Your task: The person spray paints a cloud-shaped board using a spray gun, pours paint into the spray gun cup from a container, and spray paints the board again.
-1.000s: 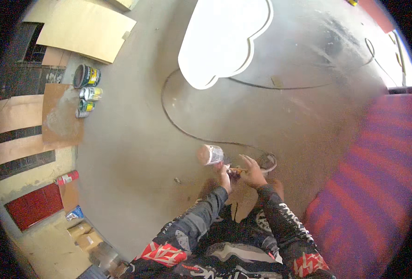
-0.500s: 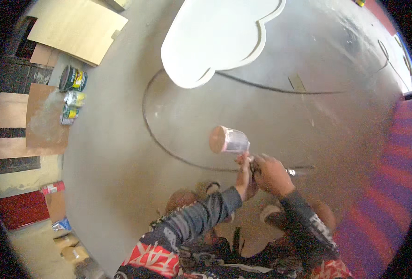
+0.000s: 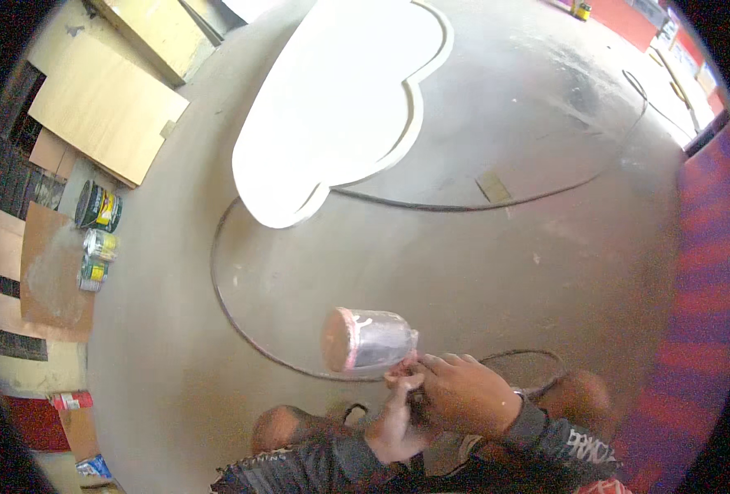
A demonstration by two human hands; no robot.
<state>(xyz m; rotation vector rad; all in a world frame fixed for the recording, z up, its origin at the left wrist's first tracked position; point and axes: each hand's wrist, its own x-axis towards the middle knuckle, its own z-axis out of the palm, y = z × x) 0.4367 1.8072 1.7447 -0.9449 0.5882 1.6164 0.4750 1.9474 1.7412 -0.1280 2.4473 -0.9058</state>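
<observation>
Held out in front of me is a spray gun with a clear paint cup [image 3: 381, 337], tipped so its pinkish lid faces left. My left hand [image 3: 398, 416] grips from below near the cup's neck, thumb and fingers closed. Over the gun's body lies my right hand [image 3: 468, 397], its fingers bent around it. Most of the gun's metal is hidden behind both hands. Beyond them is a white cloud-shaped panel [image 3: 324, 107] with a raised scalloped rim, apart from the gun.
A dark hose [image 3: 258, 352] loops over the grey floor, passing under the panel and off to the right. Paint cans [image 3: 99, 206] and wooden boards [image 3: 109, 107] line the left side. A red and purple surface [image 3: 678, 329] runs along the right. My bent knees are below.
The gun and both hands have come lower and closer to me, slightly left in view. The panel and floor have also shifted down and left as the view tilted.
</observation>
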